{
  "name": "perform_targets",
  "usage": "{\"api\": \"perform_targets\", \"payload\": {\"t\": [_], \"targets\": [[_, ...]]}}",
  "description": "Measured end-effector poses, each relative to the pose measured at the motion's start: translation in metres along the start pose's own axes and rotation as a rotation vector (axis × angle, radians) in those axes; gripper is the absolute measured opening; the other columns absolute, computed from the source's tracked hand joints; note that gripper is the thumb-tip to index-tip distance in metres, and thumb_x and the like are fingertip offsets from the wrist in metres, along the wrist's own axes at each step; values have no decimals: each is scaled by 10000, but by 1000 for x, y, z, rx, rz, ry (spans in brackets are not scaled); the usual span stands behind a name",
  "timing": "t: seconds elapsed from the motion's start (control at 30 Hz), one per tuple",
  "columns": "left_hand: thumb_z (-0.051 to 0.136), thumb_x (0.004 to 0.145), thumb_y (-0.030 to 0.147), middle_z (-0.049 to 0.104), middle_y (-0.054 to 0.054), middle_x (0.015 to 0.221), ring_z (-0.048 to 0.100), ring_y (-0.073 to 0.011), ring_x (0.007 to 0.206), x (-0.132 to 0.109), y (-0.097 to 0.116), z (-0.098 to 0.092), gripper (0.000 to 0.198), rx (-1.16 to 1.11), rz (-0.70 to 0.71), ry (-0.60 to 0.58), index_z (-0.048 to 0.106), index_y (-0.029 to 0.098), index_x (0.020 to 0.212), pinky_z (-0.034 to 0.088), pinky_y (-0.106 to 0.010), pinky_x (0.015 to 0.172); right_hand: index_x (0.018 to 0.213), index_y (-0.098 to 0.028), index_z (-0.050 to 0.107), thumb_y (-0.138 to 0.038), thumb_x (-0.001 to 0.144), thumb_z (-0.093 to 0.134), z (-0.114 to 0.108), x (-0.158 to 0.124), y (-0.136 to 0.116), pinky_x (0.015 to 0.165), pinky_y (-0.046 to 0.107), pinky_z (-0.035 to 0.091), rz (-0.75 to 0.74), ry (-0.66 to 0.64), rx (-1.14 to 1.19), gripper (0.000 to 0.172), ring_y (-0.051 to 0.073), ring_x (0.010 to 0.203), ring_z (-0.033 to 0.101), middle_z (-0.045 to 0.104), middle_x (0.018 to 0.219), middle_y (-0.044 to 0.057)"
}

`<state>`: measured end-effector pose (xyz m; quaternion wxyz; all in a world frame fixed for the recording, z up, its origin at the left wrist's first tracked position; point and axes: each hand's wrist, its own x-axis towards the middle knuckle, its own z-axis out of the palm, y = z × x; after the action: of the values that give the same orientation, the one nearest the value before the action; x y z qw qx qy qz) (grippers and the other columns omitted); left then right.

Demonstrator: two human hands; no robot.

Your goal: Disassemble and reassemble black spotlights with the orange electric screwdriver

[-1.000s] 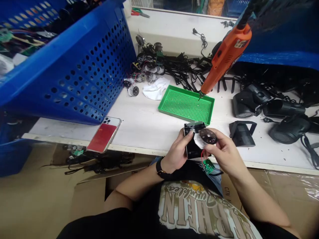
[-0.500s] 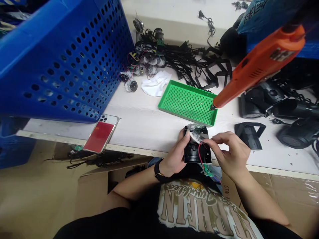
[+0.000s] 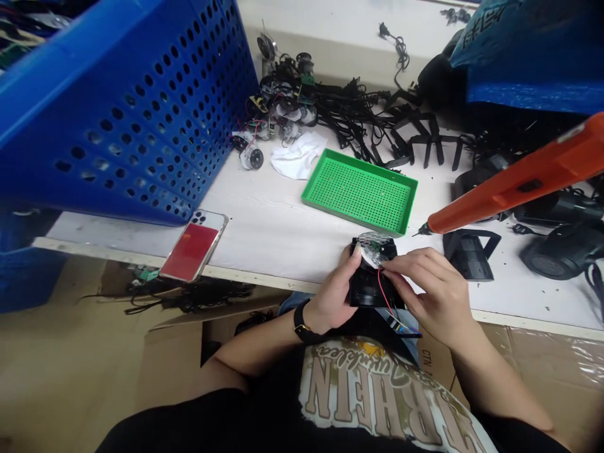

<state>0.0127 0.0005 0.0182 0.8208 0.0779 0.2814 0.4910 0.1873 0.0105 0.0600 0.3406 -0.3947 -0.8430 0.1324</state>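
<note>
My left hand [image 3: 334, 290] grips a black plastic housing [image 3: 370, 294] by its left side, the thumb resting on the clear-and-white round part [image 3: 370, 253] seated at its top. From the right, my right hand [image 3: 435, 290] pinches at the edge of that part with thumb and fingertips; what lies between the fingertips is too small to make out. A red wire [image 3: 383, 290] runs from the part down over the housing. It leads toward a small circuit board [image 3: 401, 327] that hangs over my lap, seen nearly edge-on.
An orange electric screwdriver [image 3: 509, 189] hangs at the right, its tip near the green perforated tray [image 3: 358, 220]. A big blue basket [image 3: 141, 126] fills the left, beside a phone [image 3: 193, 246]. Black cables [image 3: 349, 107], brackets [image 3: 427, 138] and lamps [image 3: 552, 251] lie behind and right.
The hanging screwdriver has swung right and down, off the green tray. My right fingers have closed in on the round part. The circuit board has turned from face-on to nearly edge-on.
</note>
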Motion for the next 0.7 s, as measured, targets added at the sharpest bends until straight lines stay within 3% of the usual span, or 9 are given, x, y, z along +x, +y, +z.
{"api": "perform_targets", "payload": {"t": [0.07,0.17,0.23,0.37,0.57,0.7], "targets": [[772,943,506,734,-76,1337,624,-305,1393,-2,0,0,436,6,8,3,632,234,1255,492,-451,1158,1158,-247,675,-63,942,684,-5,0,-2,816,385,583,15,-4,11,284,208,906,709,787,1006,37],[731,976,519,713,-75,1377,616,-296,1405,-5,-2,-2,446,60,90,17,602,253,1310,481,-449,1175,1054,-251,652,-141,949,681,-10,2,-7,870,412,576,116,-16,-53,154,244,1033,715,749,1126,67],[708,991,537,706,-66,1390,617,-285,1403,-7,-5,-4,489,123,172,38,562,281,1381,476,-447,1179,1029,-246,650,-216,951,666,-11,4,-10,828,420,569,191,-59,-142,85,266,1030,704,698,1134,89],[681,999,581,679,-52,1426,609,-267,1402,-12,-9,-10,572,243,266,86,497,317,1471,449,-430,1209,1032,-240,667,-319,907,724,-3,6,-16,639,365,475,252,-98,-326,158,250,867,660,634,963,60],[595,1031,629,609,-43,1522,519,-266,1488,-18,-9,-21,574,415,335,102,493,342,1517,318,-441,1309,928,-230,607,-238,867,756,14,2,-25,643,339,449,248,38,-403,160,230,880,631,648,985,54],[589,1035,628,662,-60,1454,600,-278,1404,-17,-9,-17,560,336,317,89,494,329,1499,386,-474,1261,896,-221,656,-206,922,747,20,1,-27,687,338,456,178,146,-385,96,202,848,602,662,959,50]]}}
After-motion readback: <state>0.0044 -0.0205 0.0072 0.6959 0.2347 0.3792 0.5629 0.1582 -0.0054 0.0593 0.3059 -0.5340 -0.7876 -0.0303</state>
